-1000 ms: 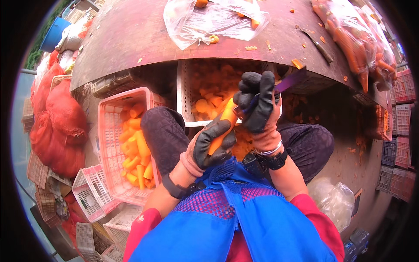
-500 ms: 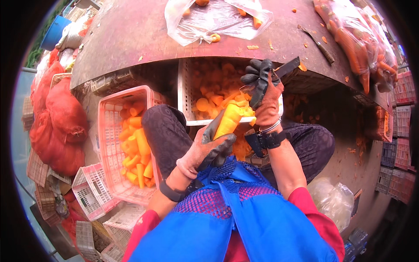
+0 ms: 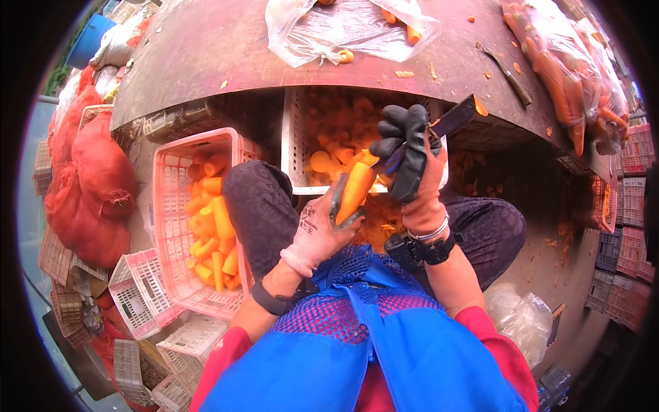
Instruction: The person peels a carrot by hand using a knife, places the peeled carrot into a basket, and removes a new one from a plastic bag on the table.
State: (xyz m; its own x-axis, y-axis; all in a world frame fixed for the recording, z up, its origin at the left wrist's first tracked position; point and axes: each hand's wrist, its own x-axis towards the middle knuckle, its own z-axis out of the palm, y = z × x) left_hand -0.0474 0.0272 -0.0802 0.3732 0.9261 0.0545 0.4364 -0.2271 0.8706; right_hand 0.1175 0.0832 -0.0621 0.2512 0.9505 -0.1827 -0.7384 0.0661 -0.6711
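Note:
My left hand (image 3: 326,223), in a pink glove with dark fingertips, is closed around a thick orange carrot (image 3: 355,192) with its upper end tilted to the right. Close by on the right, my gloved right hand (image 3: 417,161) grips a knife (image 3: 454,117). Its dark, flat part sticks out past the hand at the upper right; the rest is partly hidden by the black fingers. Behind both hands, under the table edge, a white crate (image 3: 295,137) holds carrot chunks and scraps (image 3: 336,147). More orange peelings (image 3: 377,223) lie between my knees.
A pink crate (image 3: 161,206) of peeled carrots stands at my left. On the reddish table (image 3: 206,55) rest an open plastic bag (image 3: 322,34), another knife (image 3: 511,79) and bagged carrots (image 3: 556,62). Red net sacks (image 3: 103,172) and stacked crates (image 3: 147,295) fill the far left.
My left hand has turned, so its back shows more and the carrot stands steeper. My right hand has moved slightly down, its black fingers nearer the carrot's upper end.

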